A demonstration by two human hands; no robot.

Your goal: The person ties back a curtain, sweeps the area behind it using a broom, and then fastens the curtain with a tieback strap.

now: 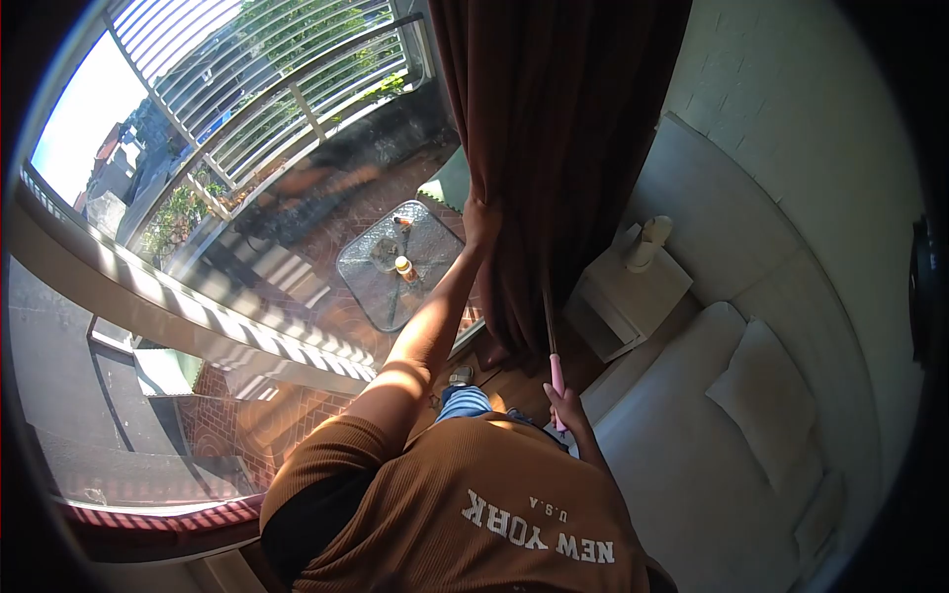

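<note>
A long dark brown curtain [554, 148] hangs in front of me beside a glass door. My left hand [481, 219] is stretched out to the curtain's left edge, closed on the fabric; its fingers are partly hidden. Low at my right side, my right hand [566, 407] is wrapped around the pink handle of a thin rod-like tool [556, 371]. The tool's slim shaft points up and forward against the curtain. Its far end is lost in the dark folds, so its kind cannot be made out.
Right of the curtain stands a pale bedside table [633, 287] with a white object [647, 245] on top. A bed [672, 445] with pillows fills the right side. Beyond the glass, a glass-topped table [371, 296] stands on a tiled balcony with a slatted railing [287, 99].
</note>
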